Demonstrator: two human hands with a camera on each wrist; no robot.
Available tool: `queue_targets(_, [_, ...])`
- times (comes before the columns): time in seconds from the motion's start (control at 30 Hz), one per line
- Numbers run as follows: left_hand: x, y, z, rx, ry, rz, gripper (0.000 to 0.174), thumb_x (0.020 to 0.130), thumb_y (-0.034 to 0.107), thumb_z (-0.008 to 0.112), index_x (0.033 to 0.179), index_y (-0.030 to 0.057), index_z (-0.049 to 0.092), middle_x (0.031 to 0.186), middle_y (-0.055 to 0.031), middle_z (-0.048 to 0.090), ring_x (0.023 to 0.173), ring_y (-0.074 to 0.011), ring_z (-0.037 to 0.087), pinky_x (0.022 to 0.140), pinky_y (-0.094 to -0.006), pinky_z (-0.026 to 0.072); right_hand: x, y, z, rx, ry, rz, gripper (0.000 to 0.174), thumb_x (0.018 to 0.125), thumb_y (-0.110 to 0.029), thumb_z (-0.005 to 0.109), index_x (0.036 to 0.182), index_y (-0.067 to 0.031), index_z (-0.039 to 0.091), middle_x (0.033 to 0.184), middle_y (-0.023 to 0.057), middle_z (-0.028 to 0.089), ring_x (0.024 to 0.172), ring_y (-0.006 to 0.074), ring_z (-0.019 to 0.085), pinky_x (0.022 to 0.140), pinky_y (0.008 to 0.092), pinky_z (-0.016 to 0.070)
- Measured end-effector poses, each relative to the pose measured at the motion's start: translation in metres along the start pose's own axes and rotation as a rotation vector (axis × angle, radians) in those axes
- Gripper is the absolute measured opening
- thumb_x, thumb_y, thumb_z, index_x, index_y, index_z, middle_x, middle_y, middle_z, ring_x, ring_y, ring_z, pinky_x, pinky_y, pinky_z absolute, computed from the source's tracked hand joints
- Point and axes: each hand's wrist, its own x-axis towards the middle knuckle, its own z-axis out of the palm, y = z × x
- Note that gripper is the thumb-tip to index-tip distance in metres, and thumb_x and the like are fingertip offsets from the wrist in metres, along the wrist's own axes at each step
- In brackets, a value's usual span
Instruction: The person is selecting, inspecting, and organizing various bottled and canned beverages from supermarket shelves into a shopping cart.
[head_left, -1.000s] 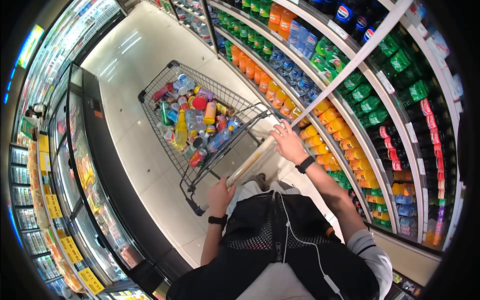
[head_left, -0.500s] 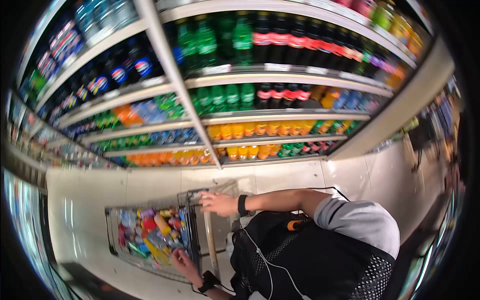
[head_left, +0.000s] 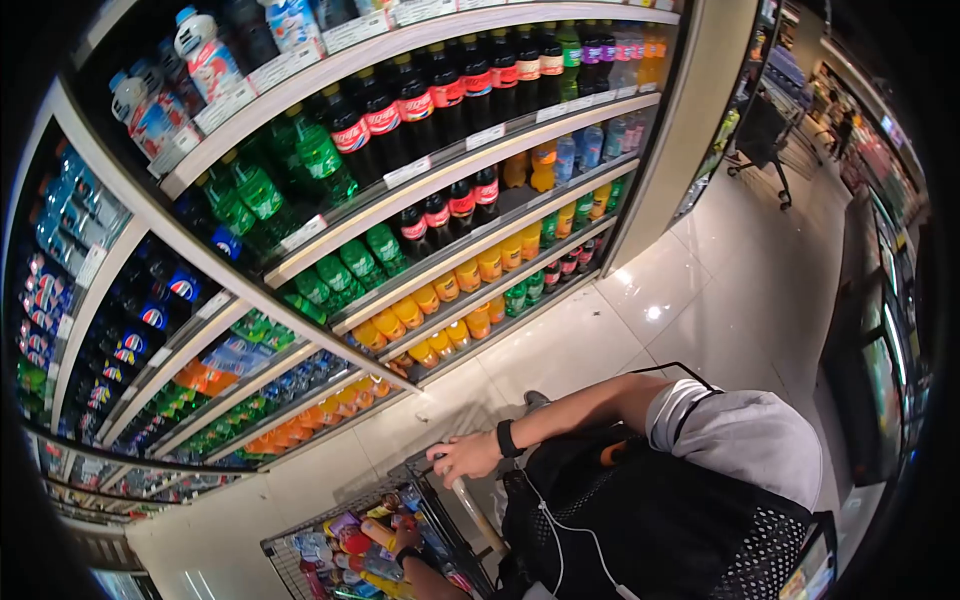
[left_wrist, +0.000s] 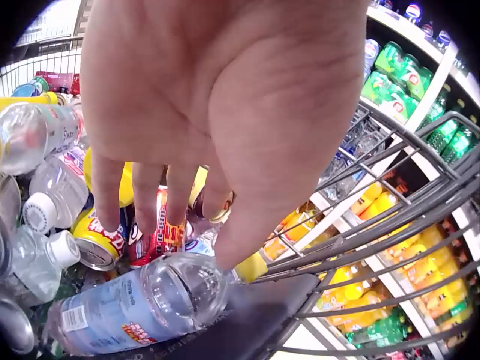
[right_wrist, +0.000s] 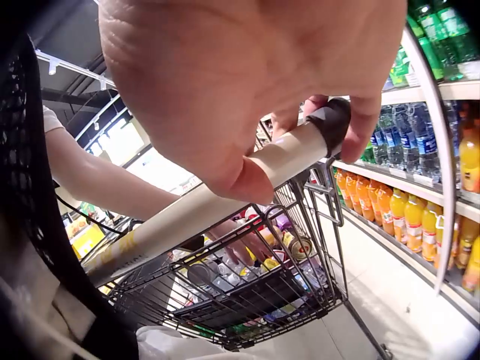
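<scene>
In the head view the left hand reaches down into the loaded shopping cart. The left wrist view has its fingers pointing down, fairly straight, over a yellow can and a red can; the fingertips are partly hidden among them, and any contact is unclear. Just below the thumb lies a clear bottle with a blue label. The right hand grips the end of the cart's pale handle, thumb on the near side and fingers round the dark end cap.
Shelves of bottled drinks run along the left and top of the head view. Pale tiled floor lies beside them, with another cart farther off at upper right. Dark display cases line the right side.
The head view has swung rightward along the shelves. The left hand, off the handle half a second ago, is now down among the cart's items. The right hand stays on the handle.
</scene>
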Motion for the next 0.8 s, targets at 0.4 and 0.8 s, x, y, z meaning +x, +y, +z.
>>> queue_targets(0.4, [0.057,0.026,-0.037,-0.172,0.045,0.123,0.029,0.075,0.017,0.063,0.101,0.0056,0.065,0.087,-0.016,0.064,0.083,-0.0365,0.062,0.075,-0.0439,0.0502,0.052,0.029,-0.014,0.195,-0.019,-0.057,0.027,0.072,-0.012,0.062,0.095,-0.0225,0.071,0.097,-0.0017,0.058,0.112,0.0246,0.043,0.086,0.0374,0.0467])
queue_targets(0.8, [0.14,0.064,-0.057,0.475,0.074,-0.272,0.053,0.071,0.031,0.071,0.114,0.0049,0.053,0.129,-0.0135,0.048,0.117,-0.0359,0.047,0.097,-0.046,0.0405,0.074,0.085,-0.069,0.29,-0.277,0.071,0.032,0.076,-0.011,0.054,0.102,-0.018,0.071,0.104,0.0007,0.062,0.11,0.0216,0.047,0.088,0.0351,0.0464])
